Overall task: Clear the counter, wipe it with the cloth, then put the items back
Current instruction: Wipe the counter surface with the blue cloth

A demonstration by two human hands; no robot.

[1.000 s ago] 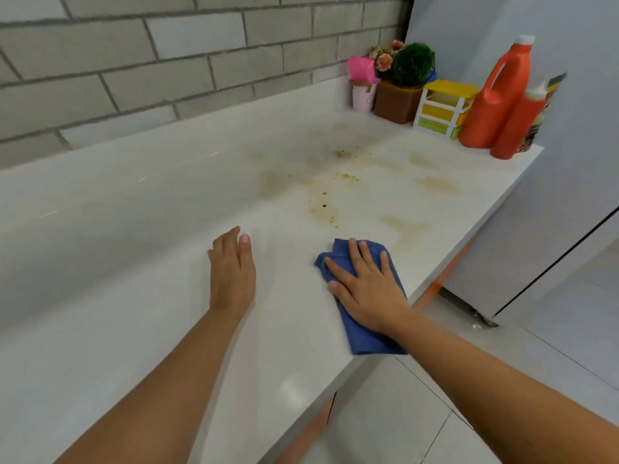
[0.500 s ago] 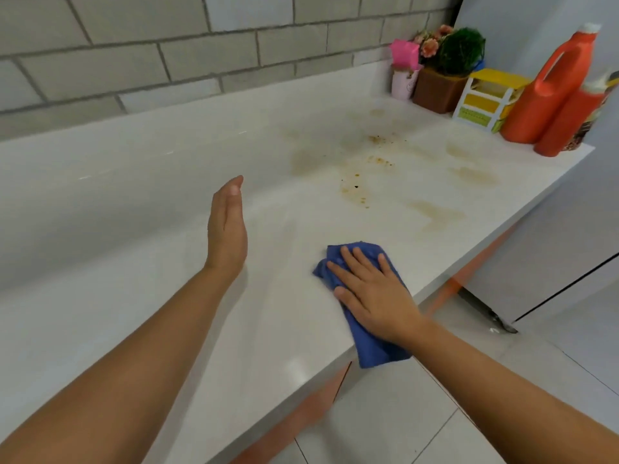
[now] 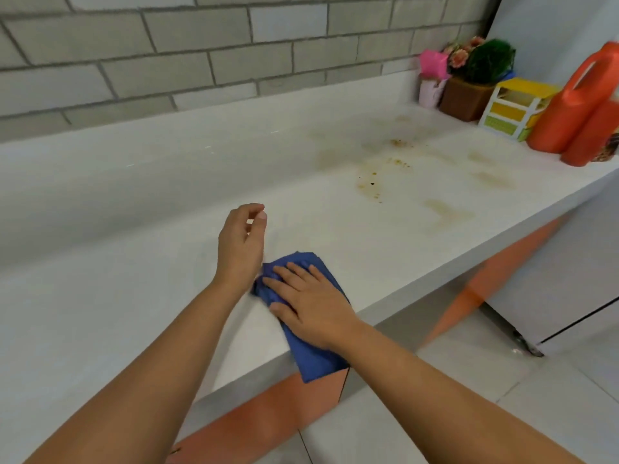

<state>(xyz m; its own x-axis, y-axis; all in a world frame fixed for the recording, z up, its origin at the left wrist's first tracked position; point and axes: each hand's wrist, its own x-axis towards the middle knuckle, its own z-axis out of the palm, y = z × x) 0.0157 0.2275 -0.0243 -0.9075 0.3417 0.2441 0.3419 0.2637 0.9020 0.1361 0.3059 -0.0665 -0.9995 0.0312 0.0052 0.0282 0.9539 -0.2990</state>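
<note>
Blue cloth (image 3: 315, 363), soft and crumpled, lower centre, draped over the front edge of the smooth white counter (image 3: 167, 229). The right hand (image 3: 311, 306) presses it flat, fingers spread. The left hand (image 3: 239, 249), just left of it, is loosely curled, holding nothing. Brown stains (image 3: 370, 185) mottle the counter, upper right.

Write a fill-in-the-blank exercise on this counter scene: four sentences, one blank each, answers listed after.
The right hand presses flat on a ____ cloth at the front edge of the counter.
The big jug at the counter's far end is ____.
The small drawer unit beside the jug has a ____ top.
The wall behind the counter is made of grey ____.
Missing words: blue; orange; yellow; bricks.
</note>
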